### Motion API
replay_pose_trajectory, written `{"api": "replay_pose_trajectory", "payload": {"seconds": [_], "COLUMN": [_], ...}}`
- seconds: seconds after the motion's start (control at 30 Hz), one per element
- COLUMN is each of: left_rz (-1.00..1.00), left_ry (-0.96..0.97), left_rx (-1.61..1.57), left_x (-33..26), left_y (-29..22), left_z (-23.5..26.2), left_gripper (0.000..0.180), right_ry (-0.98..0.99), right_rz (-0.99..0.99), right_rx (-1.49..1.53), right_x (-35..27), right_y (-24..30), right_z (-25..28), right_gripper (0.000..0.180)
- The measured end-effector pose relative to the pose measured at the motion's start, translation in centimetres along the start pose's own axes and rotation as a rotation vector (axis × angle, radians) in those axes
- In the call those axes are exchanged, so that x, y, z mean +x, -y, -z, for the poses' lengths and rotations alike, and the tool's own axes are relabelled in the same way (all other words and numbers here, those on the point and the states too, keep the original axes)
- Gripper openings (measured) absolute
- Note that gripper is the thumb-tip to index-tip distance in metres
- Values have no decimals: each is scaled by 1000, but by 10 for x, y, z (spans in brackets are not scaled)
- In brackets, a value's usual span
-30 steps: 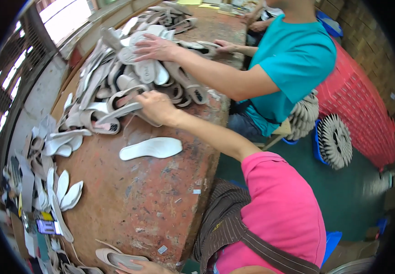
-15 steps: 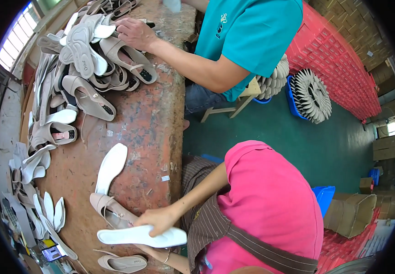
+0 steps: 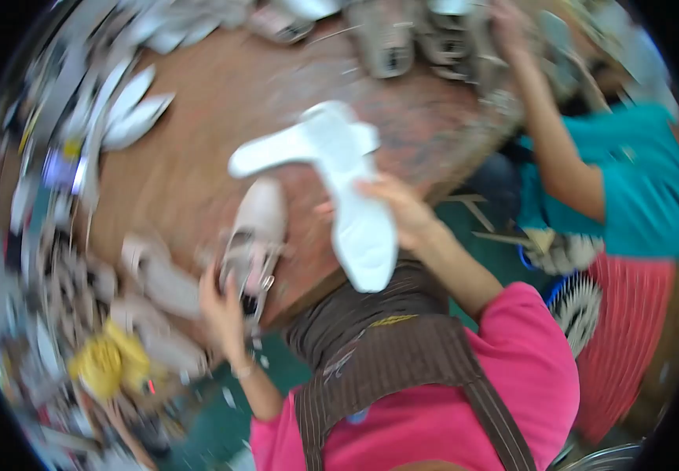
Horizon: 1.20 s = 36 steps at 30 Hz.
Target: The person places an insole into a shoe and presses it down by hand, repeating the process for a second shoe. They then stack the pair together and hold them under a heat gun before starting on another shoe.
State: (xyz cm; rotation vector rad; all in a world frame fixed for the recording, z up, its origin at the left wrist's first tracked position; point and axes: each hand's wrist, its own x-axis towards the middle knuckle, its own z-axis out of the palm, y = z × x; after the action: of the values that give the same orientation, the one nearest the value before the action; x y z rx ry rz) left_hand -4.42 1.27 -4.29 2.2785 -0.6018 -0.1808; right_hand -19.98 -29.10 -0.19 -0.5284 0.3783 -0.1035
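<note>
1. White loose insoles [image 3: 131, 118]: a fanned group toward the left edge of the worktop [image 3: 221, 86].
2. Beige shoes [image 3: 159, 275]: two, blurred, left of the left hand, near the worktop's lower-left part.
3. Left hand [image 3: 223, 310]: at the near edge of the worktop, fingers parted and partly bent against the left side of a buckled shoe; whether they grip it, blur does not tell.
4. Buckled shoe [image 3: 259, 220]: beige, toe pointing away from the body, open heel close to the near edge. Judged light, its upper soft and its sole firmer; best taken by the sole's sides at the heel, clear of strap and buckle. Lies just right of the left hand, well left of the right.
5. Lying insole [image 3: 272, 153]: white, on the worktop beyond the shoe, partly hidden behind the held insole.
6. Held insole [image 3: 367, 243]: white, slim, raised over the near edge. Judged very light, flexible and hardly fragile, perhaps smooth; best pinched by both edges at the narrow middle. In the right hand, apart from the left.
7. Right hand [image 3: 402, 208]: closed around the held insole's middle from its right side.
8. Co-worker [image 3: 646, 180]: teal shirt, hand among sandals [image 3: 382, 35] toward the worktop's far right.
</note>
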Motion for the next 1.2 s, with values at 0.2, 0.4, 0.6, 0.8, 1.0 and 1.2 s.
{"api": "replay_pose_trajectory", "payload": {"seconds": [0.2,0.4,0.6,0.8,1.0,1.2], "left_rz": [26,711,399,491,580,525], "left_ry": [-41,-44,-320,-345,-396,-406], "left_rx": [-67,-918,-266,224,-311,-560], "left_x": [29,60,5,-73,-62,-64], "left_y": [-26,-7,-14,-32,-19,-2], "left_z": [-19,-1,2,-9,-16,-17], "left_gripper": [23,29,37,50,69,74], "right_ry": [51,92,215,643,787,802], "right_rz": [68,117,510,600,574,548], "right_rx": [-215,-424,-1620,-1834,-1749,-1681], "right_x": [15,19,33,71,110,117], "right_y": [0,8,5,-37,-72,-93], "right_z": [-16,-16,-49,-66,-69,-74], "right_gripper": [54,53,42,37,25,22]}}
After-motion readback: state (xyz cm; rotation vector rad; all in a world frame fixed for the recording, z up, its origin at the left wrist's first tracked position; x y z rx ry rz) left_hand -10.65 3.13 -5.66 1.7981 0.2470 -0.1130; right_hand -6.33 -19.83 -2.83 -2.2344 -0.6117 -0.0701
